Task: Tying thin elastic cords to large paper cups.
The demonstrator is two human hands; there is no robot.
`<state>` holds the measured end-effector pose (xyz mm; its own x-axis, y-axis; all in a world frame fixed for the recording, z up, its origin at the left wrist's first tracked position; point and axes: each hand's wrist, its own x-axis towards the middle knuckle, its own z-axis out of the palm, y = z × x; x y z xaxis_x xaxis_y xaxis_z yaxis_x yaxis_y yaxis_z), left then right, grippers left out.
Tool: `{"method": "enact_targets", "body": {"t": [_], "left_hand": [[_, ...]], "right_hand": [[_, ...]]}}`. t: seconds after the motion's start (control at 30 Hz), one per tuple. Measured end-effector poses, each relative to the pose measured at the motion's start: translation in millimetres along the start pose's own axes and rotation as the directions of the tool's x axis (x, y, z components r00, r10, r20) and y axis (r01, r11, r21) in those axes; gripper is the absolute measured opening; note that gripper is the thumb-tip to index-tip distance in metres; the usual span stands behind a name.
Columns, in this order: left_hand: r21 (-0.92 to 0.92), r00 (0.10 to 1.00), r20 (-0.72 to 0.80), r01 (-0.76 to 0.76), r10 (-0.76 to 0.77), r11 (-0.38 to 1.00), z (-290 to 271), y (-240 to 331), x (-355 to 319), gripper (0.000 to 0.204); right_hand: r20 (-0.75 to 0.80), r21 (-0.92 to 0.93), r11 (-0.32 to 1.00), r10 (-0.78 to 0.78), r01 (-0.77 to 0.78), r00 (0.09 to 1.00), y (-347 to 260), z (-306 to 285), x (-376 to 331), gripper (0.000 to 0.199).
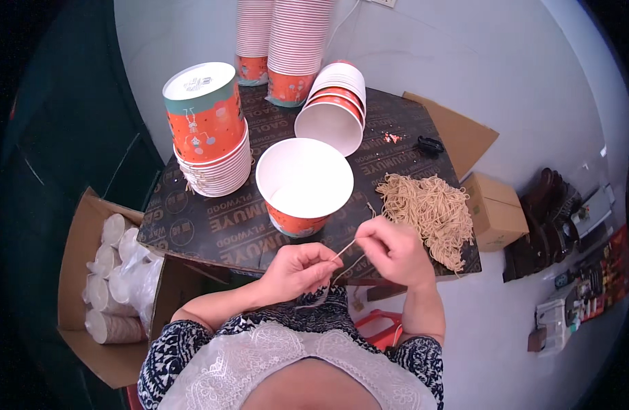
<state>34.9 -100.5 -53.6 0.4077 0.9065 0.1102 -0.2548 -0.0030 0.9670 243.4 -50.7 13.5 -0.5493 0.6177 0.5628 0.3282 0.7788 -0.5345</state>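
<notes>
A thin beige cord (346,249) stretches between my two hands at the near edge of the table. My left hand (302,271) pinches one part of it, and my right hand (390,251) pinches it a little farther right and higher. A loose length of the cord hangs below my fingers. Just beyond my hands an orange and white paper bucket (305,181) stands upright with its open mouth up; neither hand touches it. Right of it, beyond my right hand, lies a tangled heap of beige cords (429,213).
Upside-down nested buckets (206,130) stand at the left, with cords at their rims. Tall bucket stacks (297,48) stand at the back beside tipped buckets (333,109). A black object (431,145) lies at right. A cardboard box (74,287) of white rolls sits at lower left.
</notes>
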Motion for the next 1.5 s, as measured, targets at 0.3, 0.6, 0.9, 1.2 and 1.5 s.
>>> {"method": "enact_targets", "body": {"t": [0.3,0.6,0.9,1.2,1.5], "left_hand": [[0.277,0.975,-0.208,0.130,-0.073,0.952,-26,-1,-4,0.014],[0.446,0.946,-0.315,0.081,0.072,0.891,-32,-10,-2,0.010],[0.730,0.961,-0.071,-0.133,0.268,0.670,-11,21,13,0.009],[0.806,0.952,0.059,-0.222,0.300,0.549,-16,38,22,0.008],[0.785,0.946,-0.039,-0.171,0.322,0.596,-19,41,26,0.007]], "right_hand": [[-0.241,-0.008,0.973,0.221,-0.230,0.945,48,-18,-19,0.001],[-0.361,-0.022,0.928,0.339,-0.372,0.869,75,-10,-26,0.001],[-0.255,0.101,0.995,0.032,-0.007,0.967,21,58,-22,0.021],[-0.159,0.447,0.846,0.396,-0.292,0.904,15,81,-38,0.010],[-0.299,0.560,0.786,0.485,-0.260,0.822,20,92,-32,0.002]]}}
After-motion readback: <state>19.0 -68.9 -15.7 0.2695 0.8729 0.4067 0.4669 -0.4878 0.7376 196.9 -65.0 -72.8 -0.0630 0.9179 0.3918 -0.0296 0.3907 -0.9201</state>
